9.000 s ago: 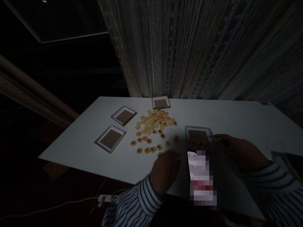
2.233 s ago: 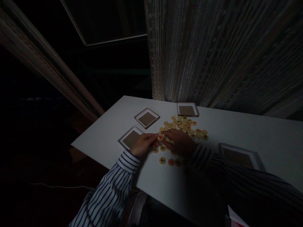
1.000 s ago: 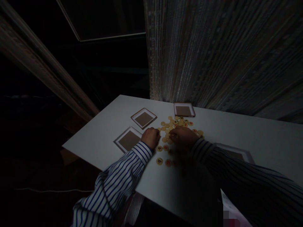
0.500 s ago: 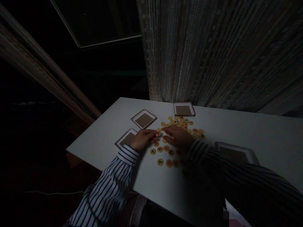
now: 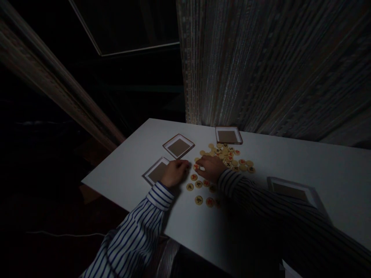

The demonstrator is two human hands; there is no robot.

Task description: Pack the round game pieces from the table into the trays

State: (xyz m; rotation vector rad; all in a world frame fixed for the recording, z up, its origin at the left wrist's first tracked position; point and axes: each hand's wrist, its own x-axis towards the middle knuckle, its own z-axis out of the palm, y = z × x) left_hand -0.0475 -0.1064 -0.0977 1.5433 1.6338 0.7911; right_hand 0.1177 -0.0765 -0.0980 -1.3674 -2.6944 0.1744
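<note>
A Chinese chess piece with a red character (image 5: 196,166) is between the thumb and fingers of my right hand (image 5: 213,167). My left hand (image 5: 175,173) is just to its left, fingers curled in, with nothing visible in them. Below the hands lie spread-out pieces, among them a black-marked piece (image 5: 189,187), a red-marked piece (image 5: 194,177) and another black-marked piece (image 5: 198,200). Beyond my right hand is a loose pile of pieces (image 5: 224,156), some showing characters and some blank side up. My right forearm shades the nearest pieces.
On the white table (image 5: 124,166) are several shallow boxes: one partly behind my left hand (image 5: 149,173), one farther back (image 5: 179,146), one at the far edge (image 5: 228,136), and one (image 5: 292,189) by my right forearm. A string curtain (image 5: 220,69) hangs behind the table.
The red-marked piece was at my left fingertips and is now in my right hand. My left fingers have curled in, away from it. My right hand moved left; the view shifted slightly.
</note>
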